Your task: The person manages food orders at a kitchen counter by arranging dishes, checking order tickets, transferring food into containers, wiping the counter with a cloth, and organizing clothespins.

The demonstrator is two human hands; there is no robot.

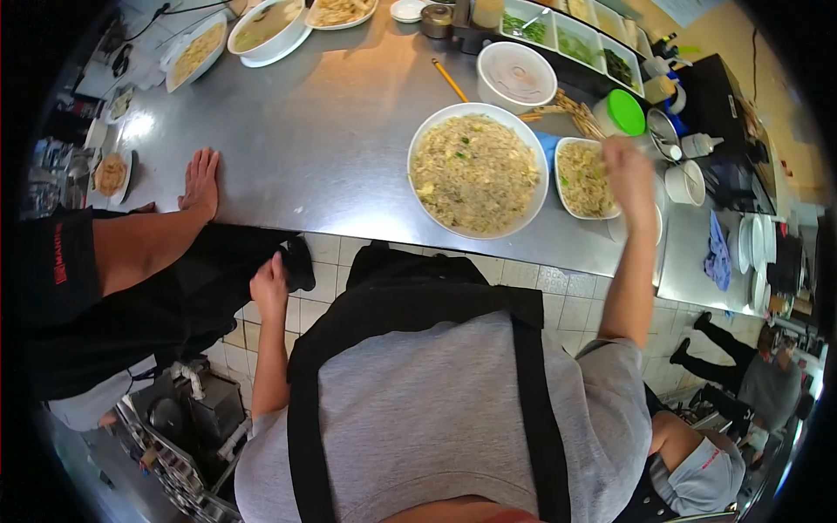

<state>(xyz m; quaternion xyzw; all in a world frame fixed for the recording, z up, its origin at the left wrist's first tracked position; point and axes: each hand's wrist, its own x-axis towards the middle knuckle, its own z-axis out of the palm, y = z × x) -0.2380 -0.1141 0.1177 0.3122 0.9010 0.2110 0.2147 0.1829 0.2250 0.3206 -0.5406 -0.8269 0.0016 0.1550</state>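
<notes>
My right hand is over the right edge of a small white dish of fried rice, slightly smeared by motion. Its fingers look drawn together, and whatever is in them, if anything, is hidden. To the left of that dish stands a large round white bowl of fried rice with bits of egg and green. Away from the counter, my left hand hangs low at my left side, curled closed with nothing visible in it.
A co-worker's hand lies flat on the steel counter at left. Behind the big bowl are a lidded white tub, a yellow pencil, wooden sticks, a green-lidded jar and topping trays. Soup bowl stands far left.
</notes>
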